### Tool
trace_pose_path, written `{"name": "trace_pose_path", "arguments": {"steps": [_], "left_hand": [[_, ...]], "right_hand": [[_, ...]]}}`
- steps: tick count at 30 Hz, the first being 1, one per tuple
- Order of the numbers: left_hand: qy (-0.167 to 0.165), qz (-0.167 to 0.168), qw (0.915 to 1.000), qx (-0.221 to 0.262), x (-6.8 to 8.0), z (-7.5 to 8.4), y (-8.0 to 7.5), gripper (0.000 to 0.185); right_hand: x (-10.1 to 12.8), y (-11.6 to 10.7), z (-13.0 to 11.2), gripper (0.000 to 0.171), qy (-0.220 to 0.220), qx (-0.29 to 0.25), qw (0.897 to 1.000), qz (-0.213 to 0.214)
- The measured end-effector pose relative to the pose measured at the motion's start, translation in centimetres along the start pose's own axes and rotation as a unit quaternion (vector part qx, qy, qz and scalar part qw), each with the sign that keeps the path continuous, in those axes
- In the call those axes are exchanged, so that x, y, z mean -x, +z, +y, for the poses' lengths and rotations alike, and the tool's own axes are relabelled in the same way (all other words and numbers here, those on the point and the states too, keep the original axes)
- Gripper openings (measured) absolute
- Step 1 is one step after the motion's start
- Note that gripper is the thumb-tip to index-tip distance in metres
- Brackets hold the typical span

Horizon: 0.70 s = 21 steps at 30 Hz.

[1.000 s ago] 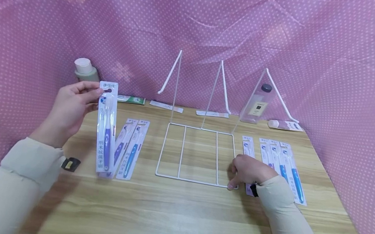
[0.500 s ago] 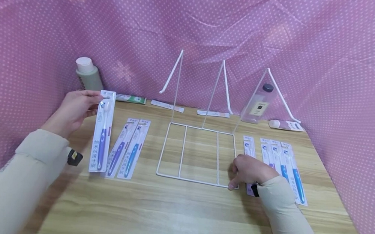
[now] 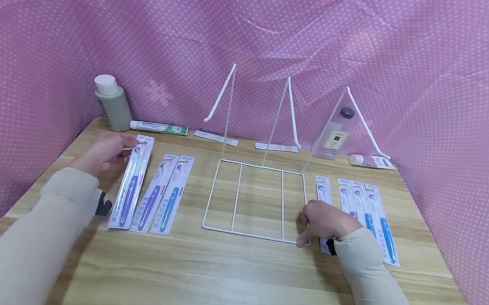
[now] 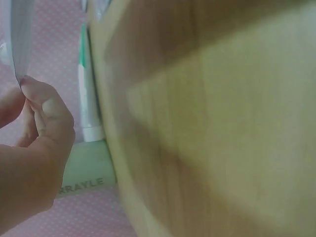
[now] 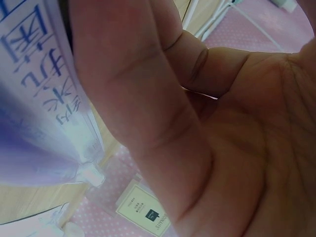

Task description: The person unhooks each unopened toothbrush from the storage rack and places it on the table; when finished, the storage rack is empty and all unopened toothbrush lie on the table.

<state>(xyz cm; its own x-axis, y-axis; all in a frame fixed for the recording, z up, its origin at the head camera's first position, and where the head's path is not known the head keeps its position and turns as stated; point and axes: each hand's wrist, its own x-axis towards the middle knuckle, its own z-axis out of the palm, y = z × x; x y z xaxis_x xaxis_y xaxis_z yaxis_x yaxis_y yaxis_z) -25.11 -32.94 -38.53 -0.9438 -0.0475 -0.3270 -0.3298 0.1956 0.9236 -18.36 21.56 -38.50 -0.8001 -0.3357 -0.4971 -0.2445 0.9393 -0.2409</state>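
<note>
My left hand (image 3: 105,153) pinches the top edge of a packaged toothbrush (image 3: 130,186) with a purple handle, at the left end of a row. Thumb and fingers (image 4: 42,94) hold the pack's edge in the left wrist view. Beside it lie a purple packaged toothbrush (image 3: 151,197) and a blue packaged toothbrush (image 3: 172,199). My right hand (image 3: 328,222) grips the front right corner of a white wire rack (image 3: 256,235) with three upright prongs. Its fingers partly cover another packaged toothbrush (image 3: 324,189); in the right wrist view they hide the wire.
Several packaged toothbrushes (image 3: 368,221) lie at the right. Along the back stand a green bottle (image 3: 116,108) and a clear bottle (image 3: 334,139). A toothpaste tube (image 3: 158,127), two slim packets (image 3: 216,138) and a pink tube (image 3: 372,161) lie between and beside them. Pink cloth hangs behind.
My left hand has lowered the packaged toothbrush from raised and upright down beside the other two, tilting it along the row. The right hand stays on the rack.
</note>
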Motion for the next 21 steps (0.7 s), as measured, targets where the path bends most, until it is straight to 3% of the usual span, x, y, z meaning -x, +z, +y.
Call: {"name": "trace_pose_path", "arguments": {"steps": [4,8,13,16,21], "left_hand": [[-0.015,-0.003,0.9996,0.024,-0.8,-0.6,0.6,0.009],[-0.025,0.002,0.9996,0.015,-1.3,-1.1,1.4,0.012],[-0.033,0.011,0.9992,-0.020,-1.6,-1.5,2.1,0.026],[-0.039,0.015,0.9971,-0.064,-1.7,-1.5,2.0,0.035],[-0.052,0.019,0.9930,-0.105,-1.9,-1.6,1.9,0.039]], "right_hand": [[0.0,0.0,0.0,0.039,-0.007,0.005,1.000,0.003],[0.0,0.2,0.2,0.038,-0.009,-0.001,1.000,0.004],[-0.1,0.3,0.3,0.039,-0.009,0.000,1.000,0.003],[-0.1,0.2,0.3,0.039,-0.009,0.006,1.000,0.003],[0.0,0.0,0.2,0.039,-0.009,0.005,1.000,0.002]]}}
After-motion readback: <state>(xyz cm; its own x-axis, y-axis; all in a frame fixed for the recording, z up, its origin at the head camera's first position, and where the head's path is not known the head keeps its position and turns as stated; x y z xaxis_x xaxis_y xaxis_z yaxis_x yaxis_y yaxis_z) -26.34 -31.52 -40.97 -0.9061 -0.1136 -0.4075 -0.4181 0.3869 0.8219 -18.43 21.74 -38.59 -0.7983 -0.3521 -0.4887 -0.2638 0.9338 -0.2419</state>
